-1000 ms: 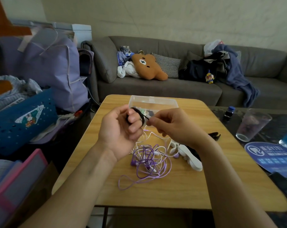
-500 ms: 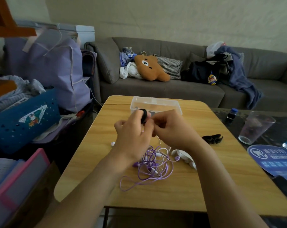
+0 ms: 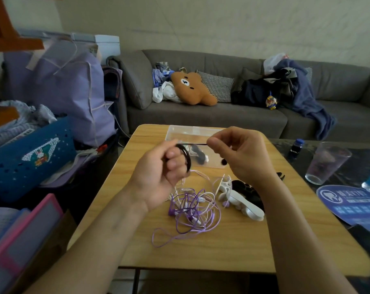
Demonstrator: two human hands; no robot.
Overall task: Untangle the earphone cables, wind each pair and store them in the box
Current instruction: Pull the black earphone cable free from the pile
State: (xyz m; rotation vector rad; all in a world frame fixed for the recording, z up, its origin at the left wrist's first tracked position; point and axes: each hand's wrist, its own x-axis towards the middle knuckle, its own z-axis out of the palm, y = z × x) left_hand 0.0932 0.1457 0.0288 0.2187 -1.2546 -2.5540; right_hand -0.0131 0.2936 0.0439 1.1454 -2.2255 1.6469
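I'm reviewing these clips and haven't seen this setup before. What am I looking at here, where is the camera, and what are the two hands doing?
No machine here: a person wears a wide-angle camera on the head, looking down at their own hands over a wooden table. The left hand holds a black earphone cable looped round its fingers; the right hand pinches the cable's free end, stretched between them. On the table lie a tangle of purple and white earphone cables, white clips and a clear plastic box at the far edge.
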